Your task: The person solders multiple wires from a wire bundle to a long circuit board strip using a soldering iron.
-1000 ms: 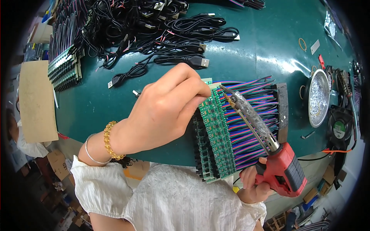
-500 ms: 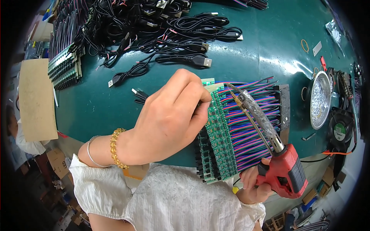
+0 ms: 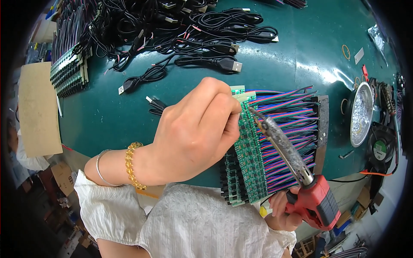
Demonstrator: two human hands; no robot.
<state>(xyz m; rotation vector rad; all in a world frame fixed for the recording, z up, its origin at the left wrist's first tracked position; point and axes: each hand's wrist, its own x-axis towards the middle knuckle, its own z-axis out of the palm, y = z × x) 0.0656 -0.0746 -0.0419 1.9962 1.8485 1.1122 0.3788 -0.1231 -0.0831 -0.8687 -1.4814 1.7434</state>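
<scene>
My left hand (image 3: pixel 193 129) is closed in a pinch at the left edge of a panel of green circuit boards (image 3: pixel 249 159). What its fingertips hold is hidden. A black USB cable (image 3: pixel 157 106) shows partly from behind this hand. In my right hand (image 3: pixel 284 210) is a red and black pistol-grip soldering iron (image 3: pixel 316 200), pointing up and left. Its dark tip lies over the upper part of the panel, close to my left fingertips. Rows of red, blue, green and black wires (image 3: pixel 288 142) run from the boards to the right.
Bundled black USB cables (image 3: pixel 206 62) are heaped at the far side of the green table (image 3: pixel 309 56). More wired boards (image 3: pixel 71 71) are stacked at far left, by a tan board (image 3: pixel 39 109). At right are a metal dish (image 3: pixel 361 114) and a small black fan (image 3: pixel 380 146).
The soldering iron has moved, its tip now nearer to me and further left over the boards. My left hand keeps its pinch at the panel edge. The whole view has shifted slightly.
</scene>
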